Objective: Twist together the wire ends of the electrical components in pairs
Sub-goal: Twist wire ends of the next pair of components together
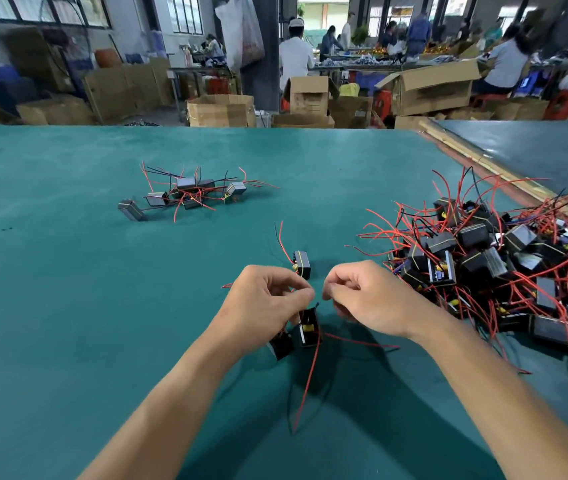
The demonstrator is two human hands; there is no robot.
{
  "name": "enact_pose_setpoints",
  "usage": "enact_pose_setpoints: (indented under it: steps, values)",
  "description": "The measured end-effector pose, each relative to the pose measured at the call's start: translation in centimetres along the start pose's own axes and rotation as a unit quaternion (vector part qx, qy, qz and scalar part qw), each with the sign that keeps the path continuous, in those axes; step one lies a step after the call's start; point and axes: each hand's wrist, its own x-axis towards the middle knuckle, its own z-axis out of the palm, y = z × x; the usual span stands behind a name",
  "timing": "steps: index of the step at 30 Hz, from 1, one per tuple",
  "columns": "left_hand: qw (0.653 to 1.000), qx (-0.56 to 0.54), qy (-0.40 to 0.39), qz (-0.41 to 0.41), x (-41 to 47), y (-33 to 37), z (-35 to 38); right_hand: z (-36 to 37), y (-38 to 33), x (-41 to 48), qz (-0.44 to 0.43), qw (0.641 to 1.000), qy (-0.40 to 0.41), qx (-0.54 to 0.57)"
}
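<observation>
Two small black box components with red and black wires hang under my left hand, whose curled fingers pinch their wires. My right hand is just to the right, fingertips pinched together close to the left hand's; what it pinches is too small to tell. Long red and black wires trail from the pair toward me. One single black component with red and black wires lies on the green table just beyond my hands.
A big heap of loose components with red wires covers the table's right side. A small group of joined components lies at the far left centre. Cardboard boxes and people at other benches fill the background.
</observation>
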Motion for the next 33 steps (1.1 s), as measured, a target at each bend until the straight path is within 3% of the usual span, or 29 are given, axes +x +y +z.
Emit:
enact_pose_setpoints:
  steps: [5,33]
  values:
    - [0.999,-0.027,0.006,-0.02,0.1,0.0,-0.3,0.1,-0.1,-0.3,0.001,0.996,0.011,-0.09]
    - [0.998,-0.045,0.014,-0.035,0.3,-0.5,-0.5,1.0,-1.2,-1.4,-0.039,0.991,-0.03,-0.128]
